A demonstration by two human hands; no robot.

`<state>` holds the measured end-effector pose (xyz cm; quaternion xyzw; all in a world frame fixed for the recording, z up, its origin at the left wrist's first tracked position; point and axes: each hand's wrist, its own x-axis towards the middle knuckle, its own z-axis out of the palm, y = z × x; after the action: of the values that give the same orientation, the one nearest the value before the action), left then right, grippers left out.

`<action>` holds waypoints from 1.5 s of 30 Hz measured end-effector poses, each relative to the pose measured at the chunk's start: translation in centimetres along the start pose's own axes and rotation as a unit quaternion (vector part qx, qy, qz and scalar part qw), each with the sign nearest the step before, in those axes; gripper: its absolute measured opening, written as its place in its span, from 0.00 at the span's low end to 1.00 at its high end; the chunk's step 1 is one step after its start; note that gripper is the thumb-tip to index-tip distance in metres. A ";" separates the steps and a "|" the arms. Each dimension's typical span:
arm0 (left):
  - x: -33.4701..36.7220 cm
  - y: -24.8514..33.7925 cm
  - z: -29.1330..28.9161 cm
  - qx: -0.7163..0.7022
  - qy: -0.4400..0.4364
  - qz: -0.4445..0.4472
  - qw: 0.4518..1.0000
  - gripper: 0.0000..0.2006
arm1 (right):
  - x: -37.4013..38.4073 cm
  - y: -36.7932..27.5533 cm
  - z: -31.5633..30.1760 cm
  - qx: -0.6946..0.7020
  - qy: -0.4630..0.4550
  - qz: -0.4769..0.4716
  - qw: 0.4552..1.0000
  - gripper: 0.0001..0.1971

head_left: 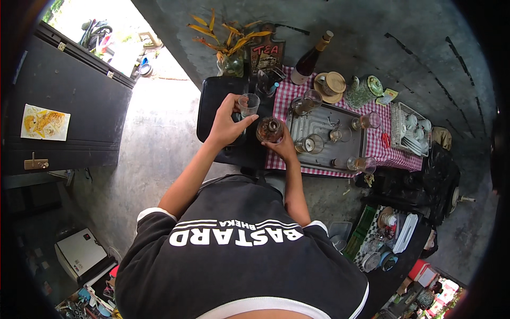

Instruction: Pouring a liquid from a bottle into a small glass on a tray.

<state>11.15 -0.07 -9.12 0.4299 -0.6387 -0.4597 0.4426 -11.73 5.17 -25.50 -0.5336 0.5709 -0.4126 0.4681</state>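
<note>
My left hand (pixel 228 124) is wrapped round a clear drinking glass (pixel 248 105), held upright over the black tabletop. Close beside it, my right hand (pixel 284 147) grips a glass jar (pixel 270 129) with dark reddish-brown contents. The jar's top faces up, and its exact contents are too small to make out. To the right of my hands lies a grey metal tray (pixel 319 118). Several clear glasses stand or lie on it and at its rim, among them a glass with a pale bottom layer (pixel 311 143).
A pink checked cloth (pixel 282 101) covers the table beneath the tray. Behind stand a dark bottle (pixel 311 61), a wooden cup and saucer (pixel 332 85), a green teapot (pixel 365 90) and a plant vase (pixel 230 65). A white dish basket (pixel 409 130) and red scissors (pixel 385 140) sit rightward.
</note>
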 end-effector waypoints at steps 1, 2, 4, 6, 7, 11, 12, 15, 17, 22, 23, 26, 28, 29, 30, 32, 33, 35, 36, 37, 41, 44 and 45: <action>0.0 -0.1 0.0 0.000 0.002 -0.002 1.000 0.23 | 0.0 0.2 0.1 0.000 -0.003 0.001 1.000 0.56; 0.0 -0.2 0.0 0.002 0.010 0.009 1.000 0.23 | -0.1 0.4 0.1 -0.032 0.011 -0.001 0.999 0.58; -0.1 -0.3 0.1 0.006 0.020 0.017 1.000 0.24 | -0.2 0.2 0.0 -0.060 0.023 -0.002 0.998 0.60; -0.4 -0.4 0.1 0.014 0.025 0.025 0.999 0.24 | -0.4 -0.6 -0.2 -0.066 0.025 -0.015 0.997 0.62; -0.5 -0.4 0.0 0.015 0.024 0.024 0.999 0.24 | -0.5 -1.4 -0.4 -0.064 0.026 -0.014 0.997 0.62; -0.8 0.1 0.0 0.016 0.008 0.002 1.000 0.23 | -0.4 -1.9 -0.6 -0.001 -0.020 0.000 1.000 0.60; -0.9 0.2 0.1 0.013 -0.001 -0.011 1.000 0.23 | -0.5 -1.5 -0.5 0.050 -0.032 0.005 0.998 0.59; -0.9 0.1 0.1 0.010 0.004 -0.010 1.000 0.23 | -0.1 -0.1 -0.3 0.046 -0.034 0.001 0.998 0.57; -0.5 0.1 0.2 0.016 0.001 -0.003 1.000 0.23 | 0.4 1.0 -0.2 0.077 -0.034 -0.001 0.996 0.57; 0.1 -0.5 -0.3 0.036 0.008 0.004 0.999 0.22 | 1.0 1.1 0.6 0.099 -0.036 -0.021 0.994 0.58; 0.2 -0.7 -0.3 0.034 0.022 0.015 0.999 0.23 | 1.0 0.7 0.9 0.104 -0.031 -0.016 0.994 0.58; 0.5 -0.9 -0.2 0.029 0.039 0.033 0.998 0.23 | 0.9 -0.4 0.2 0.069 -0.032 -0.026 0.997 0.57; 0.6 -1.3 0.1 0.014 0.040 0.045 0.998 0.23 | 0.5 -0.7 -0.3 0.022 -0.012 -0.046 0.999 0.54; 0.4 -1.3 0.2 0.010 0.038 0.040 0.998 0.23 | 0.2 -0.8 -0.1 0.025 -0.010 -0.057 0.998 0.54; 0.1 -1.1 0.1 0.009 0.039 0.030 0.999 0.22 | 0.0 -1.0 0.0 0.032 -0.008 -0.052 0.998 0.54; -0.4 -1.1 0.1 0.006 0.040 0.019 0.999 0.22 | -0.2 -0.7 0.2 0.050 -0.007 -0.039 0.998 0.55; -0.7 -1.6 0.2 0.002 0.041 0.014 0.999 0.21 | -0.3 0.2 0.1 0.060 -0.008 -0.028 0.998 0.55; -1.0 -0.8 0.7 -0.012 0.039 0.003 0.999 0.20 | -0.6 0.8 -0.2 0.045 -0.020 -0.015 0.999 0.57; -0.9 -0.3 0.7 0.009 0.035 -0.003 0.999 0.20 | -0.5 0.9 -0.3 0.045 -0.014 -0.025 0.999 0.57; -0.8 -0.1 0.7 0.010 0.034 0.005 0.999 0.20 | -0.6 0.5 -0.4 0.022 -0.023 -0.009 0.999 0.58; -1.0 0.2 0.5 0.027 0.051 0.000 0.998 0.20 | -0.6 -1.8 -0.8 -0.095 -0.032 -0.029 0.995 0.58; -0.7 0.4 0.5 -0.011 0.049 -0.002 0.999 0.20 | -0.2 -2.0 -0.3 -0.024 -0.025 -0.012 0.999 0.55; -0.4 0.4 0.1 0.033 0.029 -0.010 0.999 0.20 | -0.1 -1.8 -0.3 -0.003 -0.020 -0.003 1.000 0.55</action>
<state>11.09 0.44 -8.78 0.4640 -0.6357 -0.4302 0.4421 -11.62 5.09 -23.70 -0.5451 0.5604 -0.4018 0.4768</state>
